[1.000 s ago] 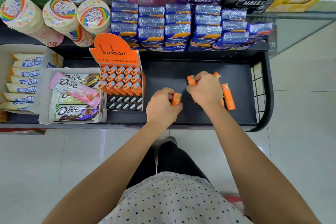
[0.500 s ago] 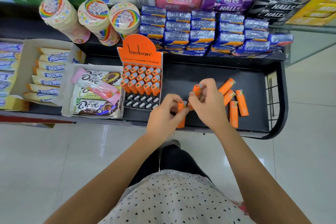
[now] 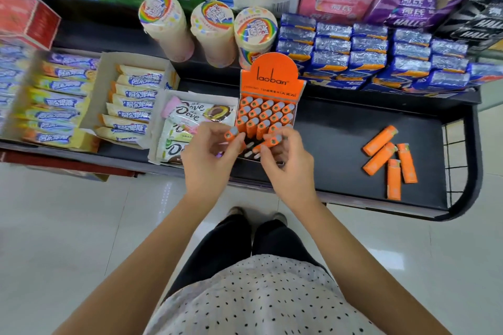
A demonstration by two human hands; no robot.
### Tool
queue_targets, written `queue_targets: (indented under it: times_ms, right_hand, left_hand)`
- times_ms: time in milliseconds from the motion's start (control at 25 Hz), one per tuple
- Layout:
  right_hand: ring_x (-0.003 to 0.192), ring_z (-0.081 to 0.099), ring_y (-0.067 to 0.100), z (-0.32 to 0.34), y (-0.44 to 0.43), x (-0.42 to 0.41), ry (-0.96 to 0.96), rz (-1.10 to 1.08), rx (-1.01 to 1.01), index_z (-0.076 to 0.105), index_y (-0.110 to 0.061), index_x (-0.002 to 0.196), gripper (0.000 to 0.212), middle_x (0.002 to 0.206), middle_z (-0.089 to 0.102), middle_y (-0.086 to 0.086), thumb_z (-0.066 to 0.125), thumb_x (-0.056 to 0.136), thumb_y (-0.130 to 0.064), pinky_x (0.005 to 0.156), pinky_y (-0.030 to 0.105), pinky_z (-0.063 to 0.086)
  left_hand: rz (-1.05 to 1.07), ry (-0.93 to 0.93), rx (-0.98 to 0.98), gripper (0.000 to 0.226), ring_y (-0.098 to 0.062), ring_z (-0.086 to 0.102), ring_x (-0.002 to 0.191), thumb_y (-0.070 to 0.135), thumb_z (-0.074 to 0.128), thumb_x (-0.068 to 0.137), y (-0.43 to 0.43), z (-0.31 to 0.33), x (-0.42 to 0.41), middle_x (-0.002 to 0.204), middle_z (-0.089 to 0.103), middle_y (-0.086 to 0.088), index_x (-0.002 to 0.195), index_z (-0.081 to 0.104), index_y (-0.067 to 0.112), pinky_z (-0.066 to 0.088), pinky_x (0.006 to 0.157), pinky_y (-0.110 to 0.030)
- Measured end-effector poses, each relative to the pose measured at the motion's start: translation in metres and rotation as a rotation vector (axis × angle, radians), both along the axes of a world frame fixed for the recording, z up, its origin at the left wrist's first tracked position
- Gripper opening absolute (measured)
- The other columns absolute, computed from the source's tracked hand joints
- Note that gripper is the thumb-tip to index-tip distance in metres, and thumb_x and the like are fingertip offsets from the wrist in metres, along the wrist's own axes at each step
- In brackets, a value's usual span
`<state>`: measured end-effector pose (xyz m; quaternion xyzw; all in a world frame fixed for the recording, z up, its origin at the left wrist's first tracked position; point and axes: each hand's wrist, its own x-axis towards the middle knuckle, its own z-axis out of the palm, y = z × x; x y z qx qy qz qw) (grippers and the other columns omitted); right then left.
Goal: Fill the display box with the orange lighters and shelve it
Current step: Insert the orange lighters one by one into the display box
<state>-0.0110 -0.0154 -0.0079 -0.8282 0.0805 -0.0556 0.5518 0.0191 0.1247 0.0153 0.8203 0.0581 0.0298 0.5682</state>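
The orange "laoban" display box [image 3: 272, 81] stands on the black shelf [image 3: 340, 139], its back rows filled with upright orange lighters [image 3: 265, 115]. My left hand [image 3: 209, 158] grips one orange lighter [image 3: 231, 134] just left of the box's front. Over the front slots, which it partly hides, my right hand [image 3: 285, 160] holds orange lighters [image 3: 268, 143]. Several loose orange lighters [image 3: 388, 160] lie on the shelf to the right.
A Dove chocolate tray [image 3: 190, 117] touches the box's left side, with more candy trays farther left. Three rainbow tubs [image 3: 215, 32] and blue packs [image 3: 367, 57] stand behind. A black wire rail [image 3: 462, 158] closes the shelf's right end.
Both hands moved left from the loose pile to the front of the display box, each carrying lighters. The camera view shifted left too.
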Motion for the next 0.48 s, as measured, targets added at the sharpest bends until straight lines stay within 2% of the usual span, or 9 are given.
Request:
queue_targets:
  times_ms: [80,160,280,360,480]
  right_hand:
    - [0.081,0.066,0.008,-0.004,0.012,0.001,0.011,0.003,0.012,0.052,-0.012,0.108,0.02,0.09,0.065,-0.003,0.062,0.09,-0.01,0.072,0.017,0.055]
    - [0.083,0.066,0.008,-0.007,0.02,-0.001,0.032,0.012,0.003,0.054,-0.013,0.108,0.018,0.094,0.066,0.001,0.06,0.091,-0.01,0.074,0.012,0.053]
    - [0.086,0.068,0.012,-0.009,0.026,-0.002,0.018,-0.033,-0.018,0.055,-0.012,0.109,0.019,0.097,0.067,0.005,0.06,0.092,-0.01,0.076,0.014,0.054]
    - [0.086,0.068,0.015,-0.011,0.028,-0.001,-0.001,-0.05,-0.048,0.056,-0.01,0.108,0.017,0.096,0.067,0.007,0.06,0.091,-0.009,0.074,0.018,0.055]
    - [0.083,0.067,0.019,-0.017,0.031,0.002,-0.08,-0.05,-0.18,0.059,-0.005,0.104,0.014,0.091,0.066,0.007,0.06,0.09,-0.008,0.072,0.027,0.056]
  left_hand:
    - [-0.002,0.003,0.039,0.03,-0.004,0.067,0.075,0.019,0.077,0.08,0.004,-0.004,0.009,0.08,0.064,0.019,0.082,0.053,0.038,0.056,0.072,-0.025]
    - [-0.024,0.008,0.093,0.024,-0.014,0.067,0.075,0.024,0.077,0.08,0.005,-0.009,0.014,0.078,0.063,0.021,0.083,0.056,0.035,0.057,0.073,-0.037]
    - [-0.068,-0.012,0.172,0.017,-0.01,0.063,0.072,0.027,0.076,0.08,0.005,-0.015,0.017,0.076,0.063,0.021,0.089,0.063,0.024,0.057,0.07,-0.04]
    - [-0.086,-0.032,0.219,0.02,-0.008,0.061,0.07,0.029,0.077,0.079,0.006,-0.019,0.018,0.078,0.063,0.017,0.091,0.066,0.018,0.056,0.067,-0.039]
    - [-0.104,-0.092,0.263,0.023,0.0,0.055,0.067,0.029,0.078,0.078,0.007,-0.026,0.02,0.082,0.069,0.01,0.092,0.068,0.014,0.056,0.062,-0.036]
